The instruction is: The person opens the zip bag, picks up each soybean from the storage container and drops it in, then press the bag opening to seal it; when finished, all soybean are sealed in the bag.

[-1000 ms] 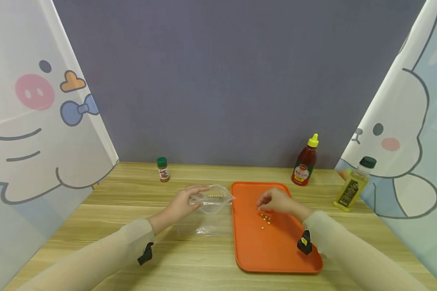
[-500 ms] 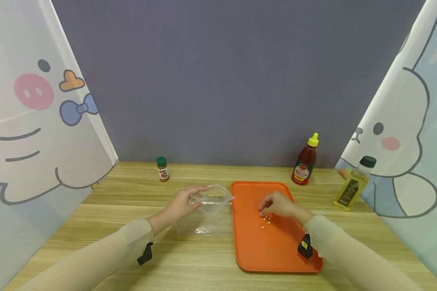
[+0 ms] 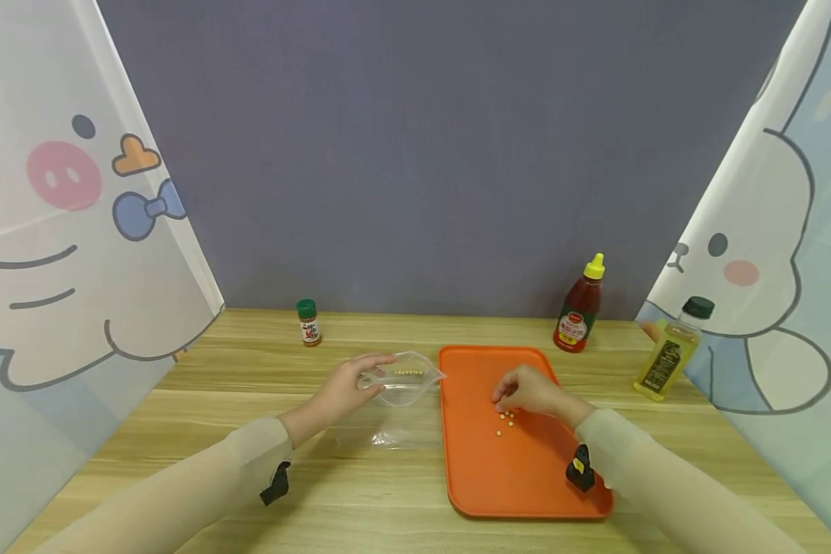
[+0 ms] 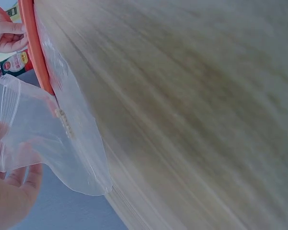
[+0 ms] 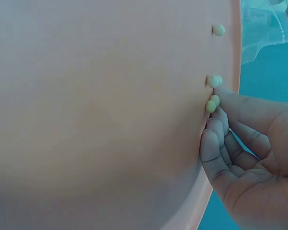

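My left hand (image 3: 339, 391) holds the mouth of a clear zip bag (image 3: 405, 394) apart, thumb on the near side and fingers on the far side. A row of small pale yellow beans, like soybeans (image 3: 408, 372), lies inside it; the left wrist view shows the bag's ridged zip strip and these beans (image 4: 65, 123). Over the orange tray (image 3: 519, 481), my right hand (image 3: 535, 394) has thumb and forefinger brought together at the tray surface, pinching at a soybean mostly hidden by the fingertips. Several loose soybeans (image 5: 214, 81) lie right beside those fingertips.
A small green-capped spice jar (image 3: 309, 323) stands at the back left. At the back right is a red sauce bottle (image 3: 576, 315) with a yellow tip, and farther right a bottle of yellow oil (image 3: 670, 358). The bag's right corner meets the tray's left rim.
My right hand has come down slightly toward me onto the beans, then stayed there; its fingers now cover the farthest loose bean. The left hand and bag keep their place.
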The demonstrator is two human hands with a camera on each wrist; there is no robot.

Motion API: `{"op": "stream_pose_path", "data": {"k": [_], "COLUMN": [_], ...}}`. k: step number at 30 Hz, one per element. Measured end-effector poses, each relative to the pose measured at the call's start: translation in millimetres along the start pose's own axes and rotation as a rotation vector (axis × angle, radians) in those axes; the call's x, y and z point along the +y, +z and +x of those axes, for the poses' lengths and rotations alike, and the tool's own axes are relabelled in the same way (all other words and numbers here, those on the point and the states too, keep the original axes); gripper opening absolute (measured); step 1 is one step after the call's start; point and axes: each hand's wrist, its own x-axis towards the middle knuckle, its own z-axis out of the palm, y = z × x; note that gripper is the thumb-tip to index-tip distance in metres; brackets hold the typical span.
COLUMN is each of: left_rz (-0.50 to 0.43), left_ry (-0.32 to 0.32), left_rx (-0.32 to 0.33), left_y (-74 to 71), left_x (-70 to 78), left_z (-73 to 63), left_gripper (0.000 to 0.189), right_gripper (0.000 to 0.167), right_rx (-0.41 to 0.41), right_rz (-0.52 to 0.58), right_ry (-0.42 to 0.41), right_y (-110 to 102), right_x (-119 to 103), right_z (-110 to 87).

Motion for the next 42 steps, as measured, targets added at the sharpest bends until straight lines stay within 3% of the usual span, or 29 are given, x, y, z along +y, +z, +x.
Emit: {"op": "stream_pose_path", "data": {"k": [10,17,24,29,42], "left_rz": [0.003,0.005,-0.005,-0.007,0.003], "left_ry": [-0.001,-0.011,0.0,-0.008,0.019], "left_rx": [0.008,0.004,0.002,0.001,0.0], "left_y": [1.3,2.3,2.0,1.4,0.7], "left_x": [-0.1,-0.2,0.6,1.0,1.9], "left_z": [0.3,0.6,0.5,0.0,2.1], "left_gripper": [0.048,0.049,0.048,0.048,0.048], "right_gripper": [0.004,0.008,0.018,0.018,0.019], "right_rx": [0.023,0.041,0.062,0.062,0.101], "right_rz": [-0.077,0.01,0.05,0.05,0.194], "right_ry": [-0.007,-0.022,-0.015,-0.052,-0.093], "right_y": [1,-4,-9,-7,9], "right_x": [-3,-8,-26,-39,-88], "right_z": [0.8,8.4,18.2,24.4,41.9]}}
